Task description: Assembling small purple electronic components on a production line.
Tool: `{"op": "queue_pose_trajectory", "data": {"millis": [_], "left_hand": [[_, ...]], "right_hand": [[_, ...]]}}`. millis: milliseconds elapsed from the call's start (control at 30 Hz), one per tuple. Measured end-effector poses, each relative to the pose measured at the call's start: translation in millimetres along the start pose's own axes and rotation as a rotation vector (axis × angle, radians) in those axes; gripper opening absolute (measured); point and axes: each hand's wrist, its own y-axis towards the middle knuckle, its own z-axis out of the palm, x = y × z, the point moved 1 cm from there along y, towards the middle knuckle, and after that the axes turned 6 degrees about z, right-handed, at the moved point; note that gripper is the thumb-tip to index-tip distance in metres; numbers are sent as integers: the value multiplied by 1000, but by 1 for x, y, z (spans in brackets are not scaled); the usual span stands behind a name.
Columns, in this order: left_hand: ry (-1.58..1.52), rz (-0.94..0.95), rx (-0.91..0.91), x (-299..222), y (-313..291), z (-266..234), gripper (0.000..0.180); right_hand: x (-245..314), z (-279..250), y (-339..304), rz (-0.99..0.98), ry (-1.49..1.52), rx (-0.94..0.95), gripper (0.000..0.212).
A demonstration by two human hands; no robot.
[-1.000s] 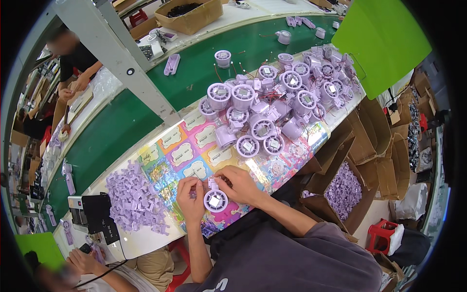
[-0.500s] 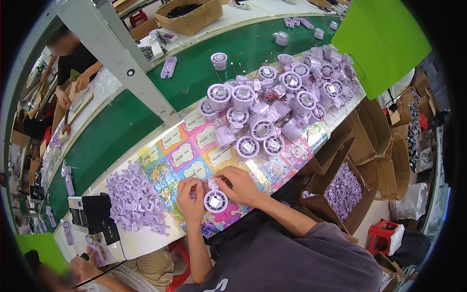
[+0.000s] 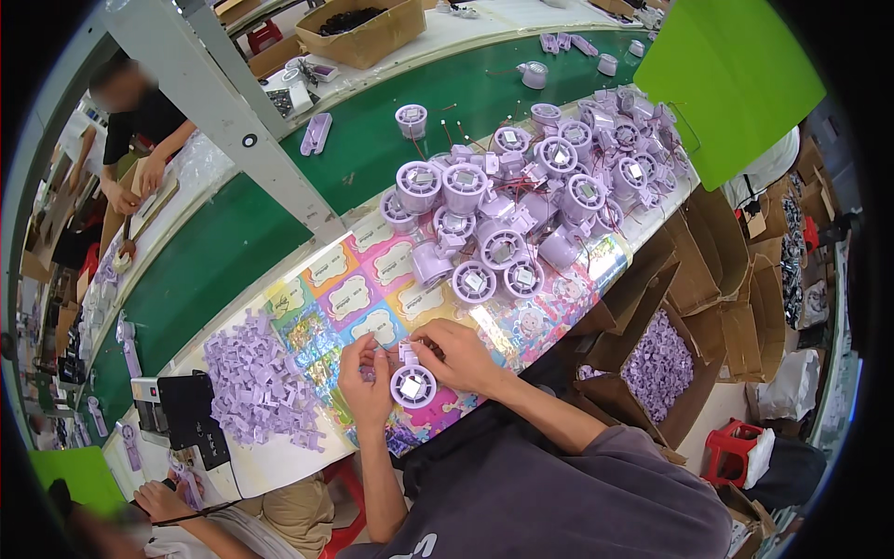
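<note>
Right hand [image 3: 461,358] pinches the purple fan head [image 3: 413,386], seemingly mid-fitting; left hand [image 3: 366,395] (hold unclear) probably needs careful aligning next

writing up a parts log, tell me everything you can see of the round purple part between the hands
The round purple part looks like pale plastic: a ring with dark slots around a whitish square centre, and a narrow, blocky neck. It is face up, neck pointing away from the wearer, over the colourful sheet. The right hand holds it at the neck; the left hand is close beside, though whether it touches is unclear. Its underside is hidden.
</note>
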Motion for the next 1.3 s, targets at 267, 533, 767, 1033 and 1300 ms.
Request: {"op": "queue_pose_trajectory", "data": {"millis": [267,533,767,1033,1300], "left_hand": [[-8,90,24,-2,0,-1,12],[-8,88,32,2,0,-1,15],[-3,70,30,-3,1,0,14],[35,84,43,-5,1,-1,14],[49,129,36,-5,2,-1,14]], "right_hand": [[1,1,0,-3,10,7,16],[1,-1,-1,-9,-5,-7,16],[0,-1,0,-8,-13,1,16],[1,-1,0,-8,-9,5,16],[0,0,0,-17,-10,1,16]]}}
